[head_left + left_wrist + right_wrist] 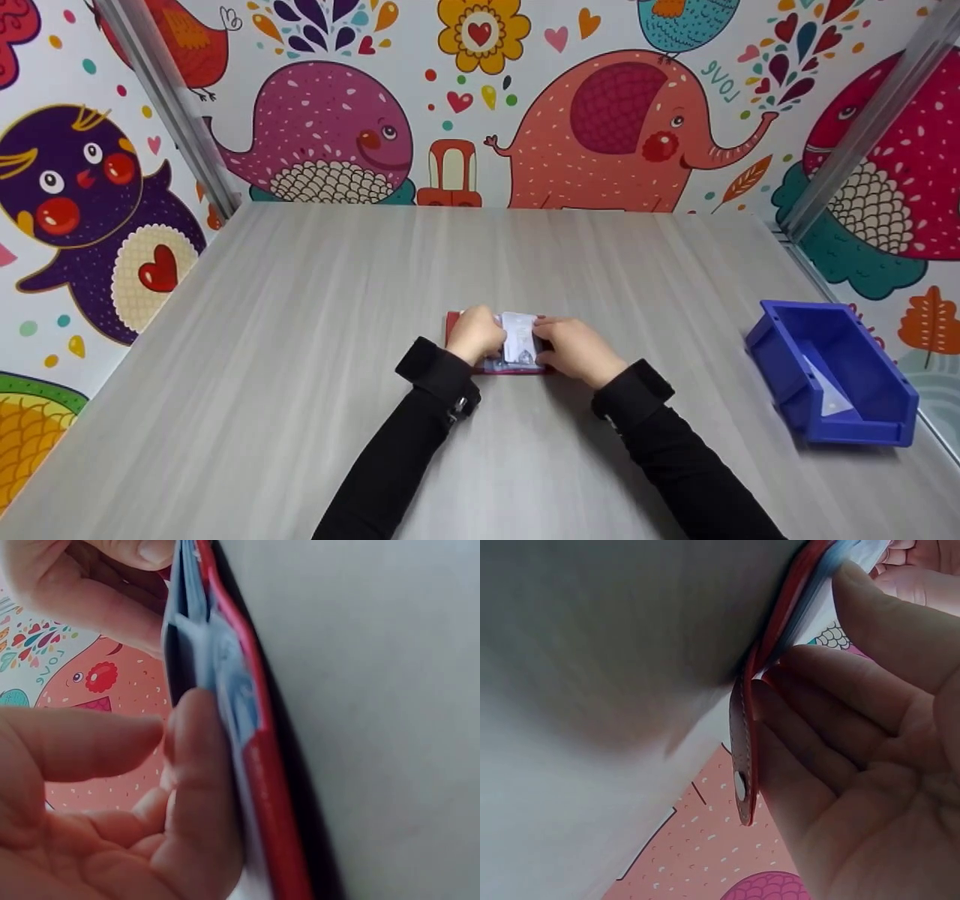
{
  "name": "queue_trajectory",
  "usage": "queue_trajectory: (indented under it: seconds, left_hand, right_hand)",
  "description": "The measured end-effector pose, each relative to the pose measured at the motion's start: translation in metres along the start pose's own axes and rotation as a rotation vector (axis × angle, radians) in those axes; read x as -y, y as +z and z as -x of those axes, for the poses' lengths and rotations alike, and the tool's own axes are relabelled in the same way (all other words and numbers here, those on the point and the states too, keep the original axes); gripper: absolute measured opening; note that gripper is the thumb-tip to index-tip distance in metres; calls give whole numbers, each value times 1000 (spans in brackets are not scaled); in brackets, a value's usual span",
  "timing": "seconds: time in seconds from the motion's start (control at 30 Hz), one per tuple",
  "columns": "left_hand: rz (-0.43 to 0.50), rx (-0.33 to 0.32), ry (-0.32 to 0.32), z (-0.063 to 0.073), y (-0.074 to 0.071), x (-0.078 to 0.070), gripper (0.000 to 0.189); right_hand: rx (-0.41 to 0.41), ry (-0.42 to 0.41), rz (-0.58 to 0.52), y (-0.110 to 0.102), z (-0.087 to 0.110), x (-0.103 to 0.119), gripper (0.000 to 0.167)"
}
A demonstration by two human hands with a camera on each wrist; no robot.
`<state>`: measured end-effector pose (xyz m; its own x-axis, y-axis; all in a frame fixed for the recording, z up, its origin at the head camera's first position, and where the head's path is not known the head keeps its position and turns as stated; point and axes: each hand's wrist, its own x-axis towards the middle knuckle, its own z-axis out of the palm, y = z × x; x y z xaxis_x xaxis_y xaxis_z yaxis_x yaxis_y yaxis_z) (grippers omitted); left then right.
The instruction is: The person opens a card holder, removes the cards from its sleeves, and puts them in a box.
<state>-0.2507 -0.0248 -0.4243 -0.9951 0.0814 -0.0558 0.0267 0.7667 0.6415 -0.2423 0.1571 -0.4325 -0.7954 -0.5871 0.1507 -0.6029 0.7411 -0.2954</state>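
Left hand (478, 334): grip unclear | right hand (577, 348): pinches red stud-strapped wallet (271, 787), bluish leaves (236, 682)

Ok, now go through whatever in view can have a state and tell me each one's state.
Red wallet: open, lying on the table.
Strap: unfastened, its end loose.
Sleeves: slightly parted.
Left hand: touching the sleeves.
Right hand: gripping the wallet's edge.
Pale card: facing up between the hands; cannot tell whether it is tucked in.
Blue bin: upright, open-topped, a white item inside.
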Motion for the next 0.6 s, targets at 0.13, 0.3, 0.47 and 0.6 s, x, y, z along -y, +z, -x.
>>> queue_trajectory:
  seconds: [0.13, 0.3, 0.47, 0.6]
  left_hand:
    - [-4, -3, -9, 0, 0, -2, 34]
    - [-15, -22, -19, 0, 2, -3, 29]
    - [10, -48, -23, -1, 3, -3, 34]
    - [71, -51, -44, -2, 4, -2, 37]
  right_hand:
    - [-1, 4, 4, 0, 1, 0, 28]
    - [-6, 2, 10, 0, 0, 0, 30]
    - [-11, -2, 8, 0, 1, 0, 31]
    - [-9, -7, 14, -1, 2, 1, 33]
